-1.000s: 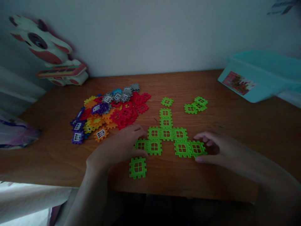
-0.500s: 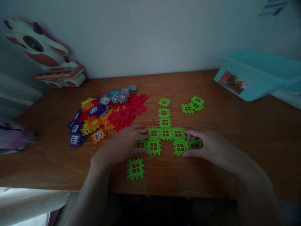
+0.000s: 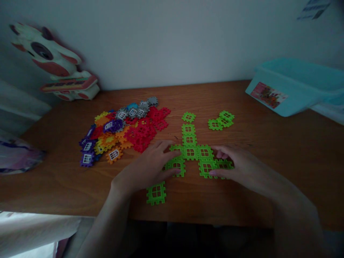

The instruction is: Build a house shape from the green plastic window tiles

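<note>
I see the left hand (image 3: 150, 165) farther right over the joined green tiles (image 3: 190, 153) than half a second ago; the right hand (image 3: 240, 163) is about where it was. Both grips have fingers and thumb parted around the tiles; I can't tell whether either presses. Each hand hides much of their outer end. The worktop (image 3: 204, 204) ends just below the loose green tile (image 3: 156, 194) and stretches rightward beneath the blue tub (image 3: 292, 86).

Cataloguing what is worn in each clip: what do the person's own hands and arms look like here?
The left hand and right hand are ungloved, with no rings visible. Both forearms show no sleeve, watch or bracelet. Dim light hides finer detail.
</note>
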`<state>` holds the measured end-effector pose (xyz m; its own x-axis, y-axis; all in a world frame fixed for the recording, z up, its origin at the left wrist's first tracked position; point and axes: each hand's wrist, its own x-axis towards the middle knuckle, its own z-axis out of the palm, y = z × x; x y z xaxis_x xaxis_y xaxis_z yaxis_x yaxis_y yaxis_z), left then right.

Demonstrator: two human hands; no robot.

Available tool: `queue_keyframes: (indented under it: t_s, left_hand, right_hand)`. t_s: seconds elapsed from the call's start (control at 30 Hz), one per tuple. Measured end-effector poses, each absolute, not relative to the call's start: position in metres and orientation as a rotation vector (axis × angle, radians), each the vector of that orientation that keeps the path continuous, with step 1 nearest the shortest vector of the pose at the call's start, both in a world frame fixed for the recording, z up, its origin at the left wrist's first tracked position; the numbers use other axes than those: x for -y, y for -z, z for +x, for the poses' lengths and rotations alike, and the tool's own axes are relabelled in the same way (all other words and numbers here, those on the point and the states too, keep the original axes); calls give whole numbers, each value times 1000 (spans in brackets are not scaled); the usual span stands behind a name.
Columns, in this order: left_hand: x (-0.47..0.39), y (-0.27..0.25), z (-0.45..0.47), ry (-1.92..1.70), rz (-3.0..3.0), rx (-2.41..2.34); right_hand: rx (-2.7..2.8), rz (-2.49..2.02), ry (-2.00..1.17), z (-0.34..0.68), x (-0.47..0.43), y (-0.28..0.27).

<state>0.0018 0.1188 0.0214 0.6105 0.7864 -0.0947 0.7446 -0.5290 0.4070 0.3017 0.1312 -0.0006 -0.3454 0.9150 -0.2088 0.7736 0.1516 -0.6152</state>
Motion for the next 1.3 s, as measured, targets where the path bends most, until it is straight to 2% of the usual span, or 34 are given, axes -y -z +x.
queue_keyframes:
  t_s: [0.23,0.37,0.57,0.77,1.3]
  left_hand:
    - [-123,-14,11,-107,2487,-1188]
    - [-125,-16,2,-136,2448,-1178]
    - [-132,-21,-29,-165,2481,-1412]
    - [-133,-20,-32,-45,2498,-1391]
    - [-125,-21,-11,-162,2516,-1282]
  right_hand:
    - [2259,-1603,-614,280,-131,-6]
    - [2375,-1347,-782,242,-114,-17]
    - [2605,-1044,-919,186,-81,-15]
    - [2678,-1039,-846,169,-69,1]
    - [2645,-1097,-988,191,-75,-10]
